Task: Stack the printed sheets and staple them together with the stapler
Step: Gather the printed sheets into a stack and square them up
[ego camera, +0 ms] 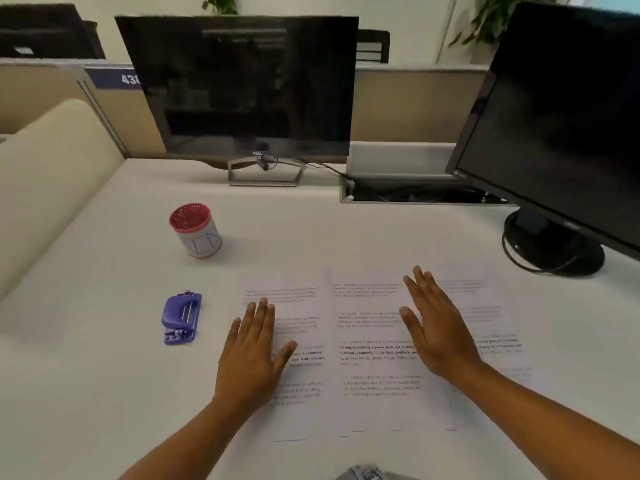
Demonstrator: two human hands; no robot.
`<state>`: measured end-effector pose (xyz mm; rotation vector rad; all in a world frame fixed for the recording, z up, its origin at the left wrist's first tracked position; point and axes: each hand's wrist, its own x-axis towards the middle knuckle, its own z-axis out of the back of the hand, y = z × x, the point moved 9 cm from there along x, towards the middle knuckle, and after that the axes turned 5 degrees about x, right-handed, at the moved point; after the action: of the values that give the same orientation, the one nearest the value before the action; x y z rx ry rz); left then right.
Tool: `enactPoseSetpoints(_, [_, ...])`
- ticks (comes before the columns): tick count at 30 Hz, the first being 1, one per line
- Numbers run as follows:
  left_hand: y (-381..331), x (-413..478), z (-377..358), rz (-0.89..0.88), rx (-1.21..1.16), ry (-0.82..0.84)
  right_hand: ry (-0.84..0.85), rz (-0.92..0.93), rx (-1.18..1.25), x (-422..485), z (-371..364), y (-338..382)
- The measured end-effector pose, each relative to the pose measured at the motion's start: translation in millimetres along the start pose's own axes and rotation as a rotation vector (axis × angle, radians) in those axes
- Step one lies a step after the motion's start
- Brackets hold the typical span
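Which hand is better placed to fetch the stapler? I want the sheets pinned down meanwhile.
The left hand, probably. It rests at the left edge of the printed sheets, and the purple stapler lies just beyond it on that side. The right hand is over the sheets farther right and could hold them.

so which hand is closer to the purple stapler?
Left. The left hand lies flat on the leftmost sheet, just right of the stapler. The right hand rests further right, across the sheets.

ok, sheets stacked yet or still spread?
Spread. The printed sheets lie side by side on the desk, edges overlapping, with both open hands over them.
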<state>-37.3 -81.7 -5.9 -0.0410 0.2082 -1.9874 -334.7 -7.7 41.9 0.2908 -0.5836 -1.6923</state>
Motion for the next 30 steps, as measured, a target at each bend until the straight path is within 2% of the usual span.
enactPoseSetpoints(4, [8.6,-16.6,-25.5,-0.033,-0.053,0.031,0.119,-0.049,-0.064,-25.7,-33.4,-15.7])
enactPoseSetpoints(12, [5.4,-19.1,-27.1,-0.068,-0.066,0.001,0.197,-0.091,-0.167,-46.5,-64.9,-36.2])
enactPoseSetpoints(30, [9.6,-17.3,-32.7,-0.085,-0.116,-0.018,0.125,-0.125,-0.184,-48.2,-57.6,-31.6])
